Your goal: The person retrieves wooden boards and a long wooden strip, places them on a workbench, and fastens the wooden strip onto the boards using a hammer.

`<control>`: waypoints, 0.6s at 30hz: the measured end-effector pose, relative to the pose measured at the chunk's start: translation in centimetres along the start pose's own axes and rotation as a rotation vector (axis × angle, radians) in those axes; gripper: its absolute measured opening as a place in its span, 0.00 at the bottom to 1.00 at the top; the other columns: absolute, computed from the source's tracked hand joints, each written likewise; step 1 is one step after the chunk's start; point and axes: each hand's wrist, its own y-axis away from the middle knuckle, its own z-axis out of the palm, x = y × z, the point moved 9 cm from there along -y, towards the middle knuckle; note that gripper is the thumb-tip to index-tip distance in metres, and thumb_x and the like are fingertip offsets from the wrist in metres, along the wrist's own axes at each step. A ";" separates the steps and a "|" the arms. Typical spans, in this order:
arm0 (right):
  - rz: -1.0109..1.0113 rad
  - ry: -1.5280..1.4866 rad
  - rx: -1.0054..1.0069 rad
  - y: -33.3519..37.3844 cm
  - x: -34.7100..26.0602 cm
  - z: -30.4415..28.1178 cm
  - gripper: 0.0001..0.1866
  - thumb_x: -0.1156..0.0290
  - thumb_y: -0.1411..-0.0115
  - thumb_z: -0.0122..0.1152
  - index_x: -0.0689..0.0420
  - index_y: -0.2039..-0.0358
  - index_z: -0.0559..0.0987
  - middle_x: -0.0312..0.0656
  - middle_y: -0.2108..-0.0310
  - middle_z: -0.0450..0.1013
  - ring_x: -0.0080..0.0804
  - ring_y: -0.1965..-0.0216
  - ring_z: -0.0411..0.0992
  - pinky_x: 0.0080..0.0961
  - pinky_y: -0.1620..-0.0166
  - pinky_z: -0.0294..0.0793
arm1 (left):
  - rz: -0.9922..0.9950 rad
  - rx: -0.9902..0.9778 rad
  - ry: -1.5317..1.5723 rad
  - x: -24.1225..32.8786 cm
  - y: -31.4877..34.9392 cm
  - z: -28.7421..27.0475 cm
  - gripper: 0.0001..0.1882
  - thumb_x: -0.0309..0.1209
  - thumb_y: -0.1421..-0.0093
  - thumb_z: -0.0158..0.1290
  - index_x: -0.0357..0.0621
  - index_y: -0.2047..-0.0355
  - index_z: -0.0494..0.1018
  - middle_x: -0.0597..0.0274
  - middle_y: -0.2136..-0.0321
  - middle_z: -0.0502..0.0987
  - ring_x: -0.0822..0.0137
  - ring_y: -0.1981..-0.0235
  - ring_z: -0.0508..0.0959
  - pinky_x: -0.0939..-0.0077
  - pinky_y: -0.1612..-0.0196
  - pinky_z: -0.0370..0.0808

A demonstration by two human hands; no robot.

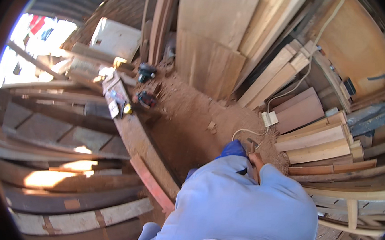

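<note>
My right hand (255,160) is low beside my right knee, its fingers closed round the handle of a tool that looks like a hammer (252,144). The tool's head points away from me, over the dusty ground. A reddish plank (150,179) leans along a long thick wooden beam (133,139) on my left. Its near end reaches my left side, where my sleeve and body hide nearly all of my left hand; its fingers cannot be made out. On the beam's far part lie a yellow tape measure (127,109) and small items.
Dark power tools (145,99) sit by the beam. A white socket block (269,119) with a pale cable lies on the ground at right. Stacked boards (318,144) crowd the right, wide panels (210,59) lean ahead, and long timbers (76,179) fill the left.
</note>
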 end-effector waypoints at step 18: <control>-0.502 -0.215 -0.085 -1.0 -5.9 -15.3 0.17 0.53 0.48 0.60 0.56 0.75 0.82 0.41 0.81 0.77 0.33 0.78 0.77 0.31 0.71 0.75 | 1.018 -0.751 0.115 53.9 7.3 5.7 0.34 0.52 0.37 0.50 0.41 0.40 0.62 0.53 0.56 0.76 0.57 0.60 0.77 0.62 0.56 0.73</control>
